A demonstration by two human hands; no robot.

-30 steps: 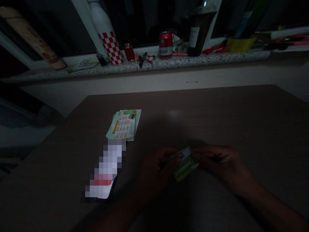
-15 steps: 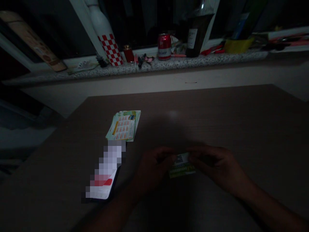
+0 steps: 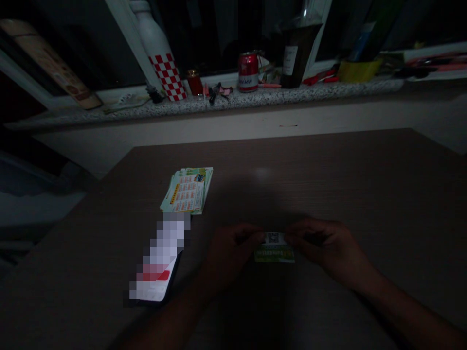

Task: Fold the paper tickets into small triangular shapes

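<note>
Between my two hands is a small green and white printed card with a square QR code near its far edge. My left hand pinches its left side between thumb and fingers. On the opposite side my right hand pinches it the same way. Both hands are over the tabletop, in dim light. Left of them lies a pile of printed cards, the top one showing rows of orange-pink print. A phone with a lit, partly pixelated screen lies just nearer than the pile.
Beyond the brown wooden table runs a speckled stone windowsill. It bears a red-and-white checkered bottle, a red can, a dark labelled bottle, a roll of yellow tape and a leaning tan tube.
The card has turned slightly and now lies squarer to me, with its QR code showing more fully. Both hands keep their pinch on it. The card pile and phone have not moved.
</note>
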